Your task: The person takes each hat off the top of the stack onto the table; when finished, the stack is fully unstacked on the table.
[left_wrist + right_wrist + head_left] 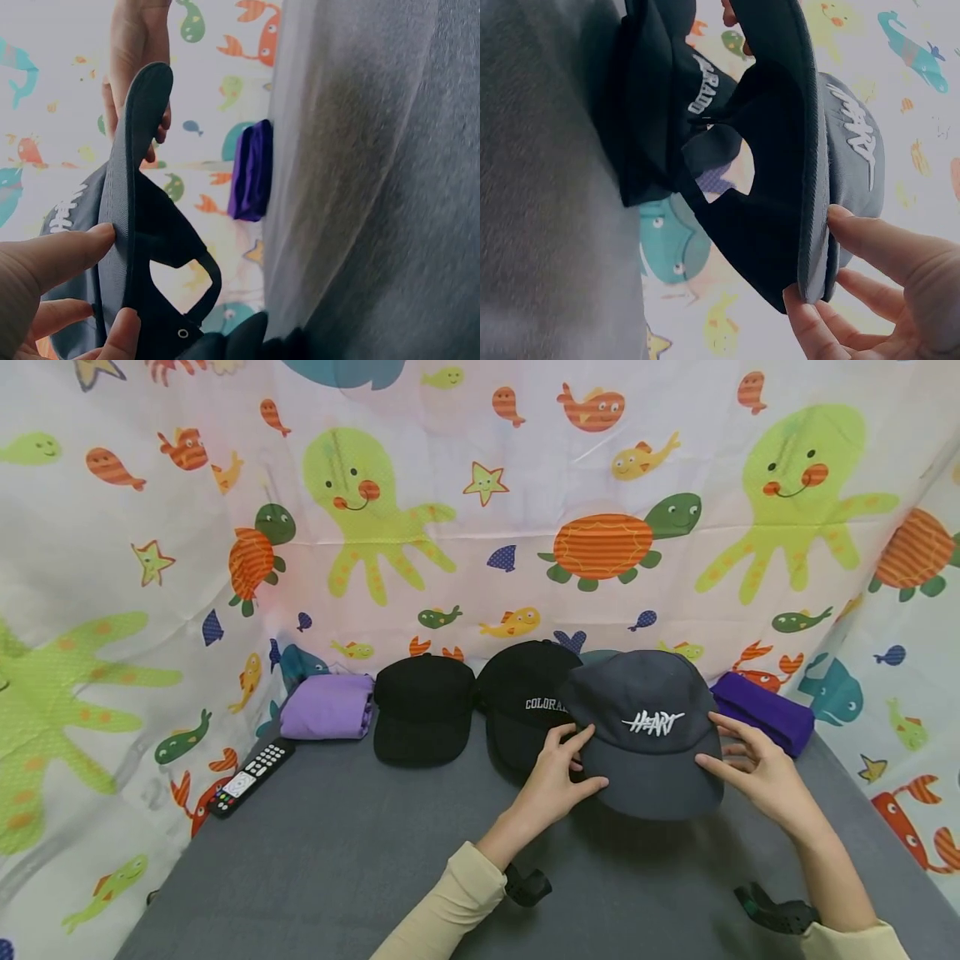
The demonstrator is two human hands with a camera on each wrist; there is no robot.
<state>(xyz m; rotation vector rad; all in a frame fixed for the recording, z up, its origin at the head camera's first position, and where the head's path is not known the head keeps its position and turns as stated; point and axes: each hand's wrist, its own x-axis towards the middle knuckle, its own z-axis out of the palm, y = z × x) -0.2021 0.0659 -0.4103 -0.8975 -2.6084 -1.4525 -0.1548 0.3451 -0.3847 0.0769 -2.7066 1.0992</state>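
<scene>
A dark grey cap (651, 781) with white "HEART" lettering is held up off the table by both hands. My left hand (551, 781) pinches the left edge of its brim, with the thumb on the brim's upper face in the left wrist view. On the opposite side, my right hand (765, 772) grips the brim's edge between thumb and fingers, as the right wrist view shows. Behind the left fingers sits a black cap (517, 727) lettered "COLORA…", partly covered by the grey one. The grey cap's back strap and opening (694, 196) show from below.
Left of the lettered cap is a plain black cap (423, 710), then a folded lilac cloth (327, 706) and a black remote control (252, 777). A folded dark purple cloth (765, 710) lies at the back right. Printed curtains (480, 585) border the grey table (322, 868).
</scene>
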